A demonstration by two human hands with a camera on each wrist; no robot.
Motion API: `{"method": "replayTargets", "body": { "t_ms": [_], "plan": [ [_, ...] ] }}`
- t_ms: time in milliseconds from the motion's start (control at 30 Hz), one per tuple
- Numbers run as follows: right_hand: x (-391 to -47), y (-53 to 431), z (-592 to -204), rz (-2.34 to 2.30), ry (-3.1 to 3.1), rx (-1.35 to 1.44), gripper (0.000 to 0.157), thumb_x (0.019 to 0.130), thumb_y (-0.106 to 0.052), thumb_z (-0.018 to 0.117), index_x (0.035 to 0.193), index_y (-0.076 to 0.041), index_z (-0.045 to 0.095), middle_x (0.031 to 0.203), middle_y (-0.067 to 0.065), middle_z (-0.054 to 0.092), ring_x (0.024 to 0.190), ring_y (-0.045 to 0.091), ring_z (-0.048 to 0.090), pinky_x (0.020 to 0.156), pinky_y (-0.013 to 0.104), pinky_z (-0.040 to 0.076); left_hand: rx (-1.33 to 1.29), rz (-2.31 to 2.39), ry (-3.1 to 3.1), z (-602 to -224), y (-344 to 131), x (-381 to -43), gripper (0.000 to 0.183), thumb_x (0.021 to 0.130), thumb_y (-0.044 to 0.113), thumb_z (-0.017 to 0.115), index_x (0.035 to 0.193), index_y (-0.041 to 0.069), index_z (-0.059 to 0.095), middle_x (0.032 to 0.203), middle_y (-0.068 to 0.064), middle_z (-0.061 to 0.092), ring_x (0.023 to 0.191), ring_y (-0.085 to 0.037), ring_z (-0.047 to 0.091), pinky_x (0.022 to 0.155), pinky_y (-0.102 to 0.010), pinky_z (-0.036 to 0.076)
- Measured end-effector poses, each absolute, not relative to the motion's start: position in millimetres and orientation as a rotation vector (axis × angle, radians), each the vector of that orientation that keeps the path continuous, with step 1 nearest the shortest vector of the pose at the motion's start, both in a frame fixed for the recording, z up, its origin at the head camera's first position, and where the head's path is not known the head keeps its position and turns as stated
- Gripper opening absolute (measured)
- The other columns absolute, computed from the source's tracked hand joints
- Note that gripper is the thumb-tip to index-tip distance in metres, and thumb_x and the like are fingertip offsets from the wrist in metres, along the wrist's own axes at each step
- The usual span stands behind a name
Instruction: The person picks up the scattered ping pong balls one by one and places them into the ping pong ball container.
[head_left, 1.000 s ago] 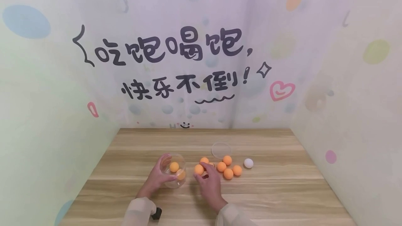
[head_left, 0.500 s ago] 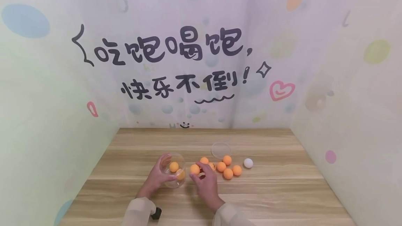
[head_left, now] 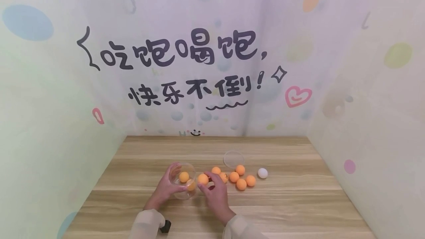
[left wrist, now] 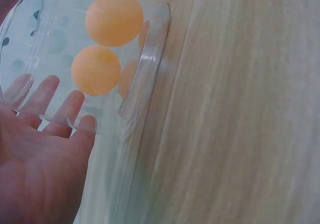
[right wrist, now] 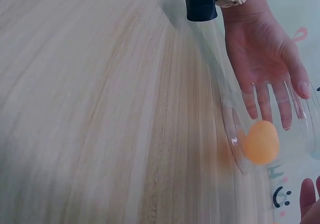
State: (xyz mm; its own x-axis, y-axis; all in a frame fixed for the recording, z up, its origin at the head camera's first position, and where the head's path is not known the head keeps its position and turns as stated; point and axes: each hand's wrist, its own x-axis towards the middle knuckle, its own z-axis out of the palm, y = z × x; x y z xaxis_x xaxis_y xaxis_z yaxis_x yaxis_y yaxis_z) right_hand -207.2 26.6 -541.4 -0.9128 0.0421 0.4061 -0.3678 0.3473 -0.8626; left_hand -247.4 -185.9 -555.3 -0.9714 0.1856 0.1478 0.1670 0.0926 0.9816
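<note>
My left hand (head_left: pixel 167 184) holds a clear plastic jar (head_left: pixel 186 195), thumb on the near side and fingers round the far side. Two orange ping-pong balls (left wrist: pixel 114 19) lie inside the jar, seen through its wall in the left wrist view. Just right of the jar, my right hand (head_left: pixel 216 194) pinches another orange ping-pong ball (head_left: pixel 203 179) between thumb and fingers. In the right wrist view, only fingertips of the right hand (right wrist: pixel 309 201) show at the lower right edge; its ball is out of that view.
Several loose orange balls (head_left: pixel 241 184) lie on the wooden table (head_left: pixel 282 209) right of my right hand, one bearing a dark print (head_left: pixel 224 177). A white ball (head_left: pixel 262 173) sits farther right. Behind them lies a clear round lid (head_left: pixel 234 159). Printed walls (head_left: pixel 365 121) enclose the table.
My right hand has moved left with its orange ball, from beside the loose balls up to the jar. This uncovers the printed ball. The left hand and jar have stayed put.
</note>
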Motion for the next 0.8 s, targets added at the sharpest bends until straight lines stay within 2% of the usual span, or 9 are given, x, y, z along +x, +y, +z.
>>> {"method": "replayTargets", "body": {
  "t_ms": [300,467,800],
  "plan": [
    [-208,25,-541,1.628,-2.289,0.295,0.045,0.083,-0.025,0.077,0.125,-0.013,0.063,0.111,-0.001,0.063,0.095,0.015,0.058,0.070,0.024,0.054,0.372,2.039,2.334,-557,-185,-248,0.094,0.071,-0.002,0.083,0.148,0.007,0.028,0.152,-0.020,0.032,0.140,-0.042,0.025,0.111,-0.057,0.023],
    [-208,21,-538,1.654,-2.283,0.276,0.047,0.083,-0.025,0.077,0.125,-0.012,0.063,0.111,0.001,0.063,0.096,0.017,0.058,0.070,0.025,0.054,0.369,2.037,2.334,-556,-185,-248,0.093,0.072,-0.003,0.082,0.147,0.008,0.028,0.152,-0.020,0.032,0.140,-0.042,0.025,0.110,-0.057,0.025],
    [-208,11,-534,1.750,-2.232,0.308,0.043,0.083,-0.021,0.077,0.123,-0.009,0.065,0.110,0.000,0.065,0.098,0.019,0.057,0.070,0.025,0.053,0.385,2.065,2.290,-555,-186,-247,0.096,0.071,-0.002,0.083,0.148,0.004,0.027,0.152,-0.021,0.031,0.141,-0.042,0.023,0.113,-0.056,0.018]
  ]
}}
